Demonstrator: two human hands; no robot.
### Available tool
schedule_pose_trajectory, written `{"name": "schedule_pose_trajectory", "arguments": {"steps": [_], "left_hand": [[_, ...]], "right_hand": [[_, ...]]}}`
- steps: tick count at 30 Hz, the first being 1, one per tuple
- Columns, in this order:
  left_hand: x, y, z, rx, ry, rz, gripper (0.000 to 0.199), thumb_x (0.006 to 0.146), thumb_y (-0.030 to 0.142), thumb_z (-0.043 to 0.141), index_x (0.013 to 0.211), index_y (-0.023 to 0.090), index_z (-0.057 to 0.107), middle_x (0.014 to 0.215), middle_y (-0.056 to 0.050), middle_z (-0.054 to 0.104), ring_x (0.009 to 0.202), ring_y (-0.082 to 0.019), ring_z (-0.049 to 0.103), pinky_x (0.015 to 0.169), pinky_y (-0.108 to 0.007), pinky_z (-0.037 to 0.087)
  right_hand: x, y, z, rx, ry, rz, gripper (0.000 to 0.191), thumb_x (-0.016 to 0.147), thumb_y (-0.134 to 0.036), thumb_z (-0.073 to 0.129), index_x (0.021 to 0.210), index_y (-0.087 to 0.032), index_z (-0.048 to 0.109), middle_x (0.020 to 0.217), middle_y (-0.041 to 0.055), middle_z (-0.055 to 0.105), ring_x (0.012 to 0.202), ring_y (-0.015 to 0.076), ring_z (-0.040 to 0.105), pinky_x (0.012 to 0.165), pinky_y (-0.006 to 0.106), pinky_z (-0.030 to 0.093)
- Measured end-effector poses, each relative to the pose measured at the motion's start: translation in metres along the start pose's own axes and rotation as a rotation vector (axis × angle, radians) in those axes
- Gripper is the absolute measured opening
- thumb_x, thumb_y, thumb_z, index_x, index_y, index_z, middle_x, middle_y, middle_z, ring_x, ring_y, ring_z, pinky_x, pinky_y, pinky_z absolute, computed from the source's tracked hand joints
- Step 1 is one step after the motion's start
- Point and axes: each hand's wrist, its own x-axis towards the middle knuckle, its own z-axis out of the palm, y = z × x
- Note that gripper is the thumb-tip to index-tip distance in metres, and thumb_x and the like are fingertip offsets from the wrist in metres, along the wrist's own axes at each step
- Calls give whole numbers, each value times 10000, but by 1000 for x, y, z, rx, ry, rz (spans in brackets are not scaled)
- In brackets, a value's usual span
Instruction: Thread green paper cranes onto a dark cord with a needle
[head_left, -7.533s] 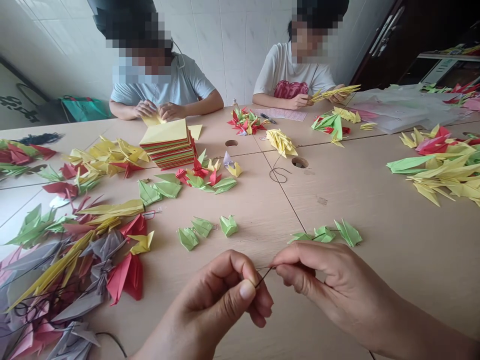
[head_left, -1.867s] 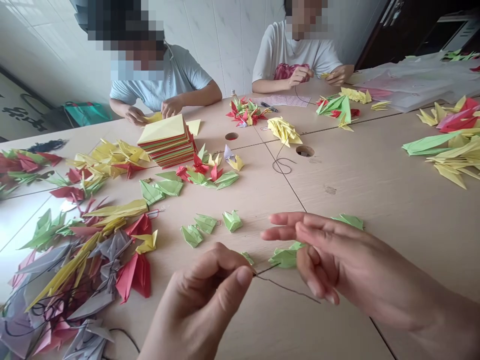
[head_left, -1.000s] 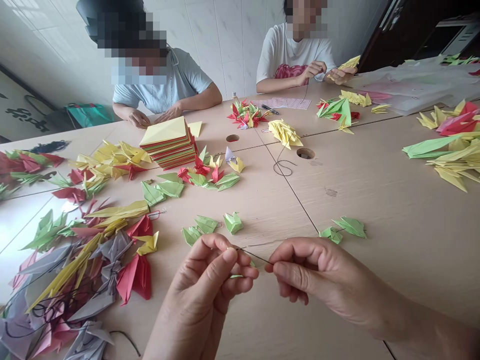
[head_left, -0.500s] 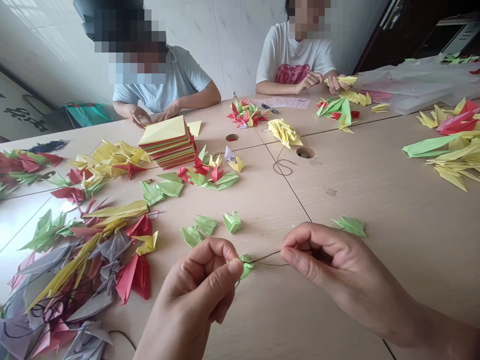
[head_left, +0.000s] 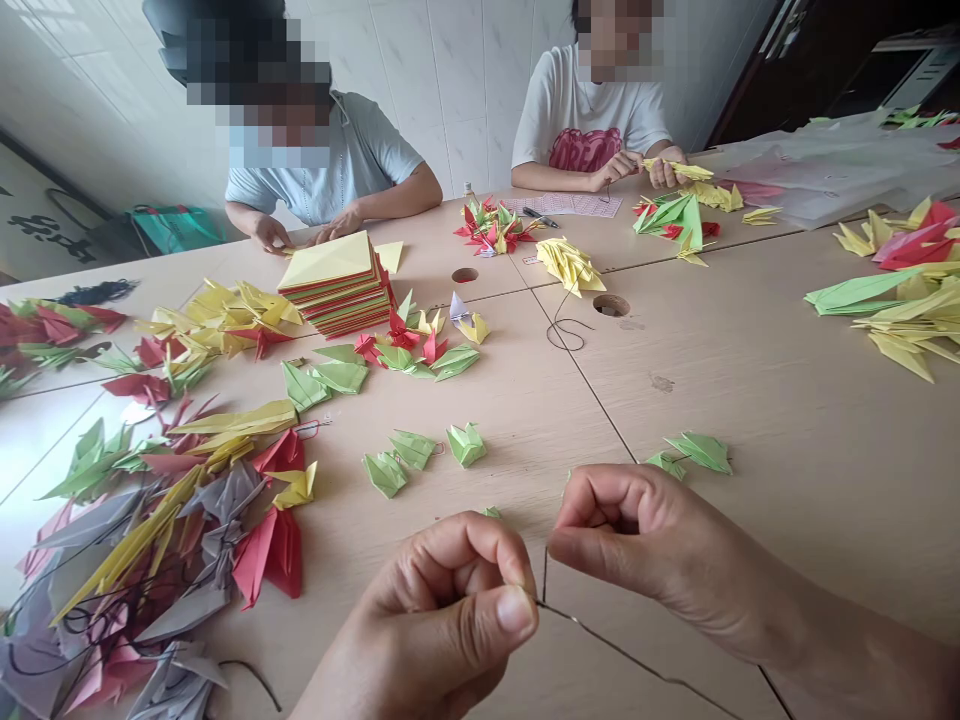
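Note:
Thumb and forefinger of my left hand (head_left: 439, 620) pinch a dark thread (head_left: 600, 638) low over the table. One length of it trails down to the right. A short dark length rises to the fingertips of my right hand (head_left: 645, 535), which is also closed in a pinch. Beyond my left hand lie several folded green paper pieces (head_left: 466, 445). A sliver of green paper (head_left: 491, 511) shows just behind its knuckles, the rest hidden. Two more green pieces (head_left: 701, 452) lie beyond my right hand.
Left, a heap of grey, red and yellow paper cranes (head_left: 217, 520) with tangled thread covers the table (head_left: 787, 560). A stack of coloured paper squares (head_left: 337, 285) stands farther back. Two people sit opposite, their hands on paper. The table has round holes (head_left: 611, 305).
Both hands have come closer together; my left moved right and down. The thread, stretched between them before, now bends at my left fingertips. The green piece by my left hand is mostly hidden.

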Motion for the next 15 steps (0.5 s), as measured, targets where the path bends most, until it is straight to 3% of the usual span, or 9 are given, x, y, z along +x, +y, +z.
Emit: {"name": "schedule_pose_trajectory", "arguments": {"steps": [10, 15], "left_hand": [[5, -8, -1, -35, -166, -93, 122, 693, 253, 809, 687, 192, 703, 518, 66, 395, 442, -27, 254, 432, -172, 161], [8, -18, -5, -21, -230, 43, 78, 716, 232, 791, 728, 192, 725, 625, 27, 532, 517, -33, 433, 501, -149, 323]], "right_hand": [[-1, 2, 9, -91, 33, -3, 214, 765, -330, 717, 684, -178, 589, 585, -64, 466, 561, 77, 373, 499, 196, 300], [1, 5, 8, -98, 54, -39, 189, 781, -331, 696, 707, -186, 598, 627, -46, 544, 597, 92, 453, 537, 204, 358]]}}
